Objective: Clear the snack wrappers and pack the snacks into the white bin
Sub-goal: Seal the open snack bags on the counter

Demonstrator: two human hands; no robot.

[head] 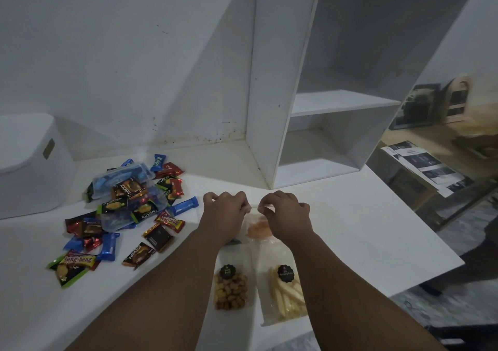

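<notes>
The left hand [225,206] and right hand [285,209] each pinch the top edge of the clear snack bag [258,228], which lies between them. Best to press the top shut all along, so nothing spills. The white bin [29,162] sits well off to the left.

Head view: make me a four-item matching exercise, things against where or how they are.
1 white bin; 2 pile of wrapped snacks; 3 orange-snack bag; 4 nut bag.
A pinched by left hand and right hand; B far left on the counter; C near edge, round black label; D spread right of the bin.
Pairs: 1-B, 2-D, 3-A, 4-C.
</notes>
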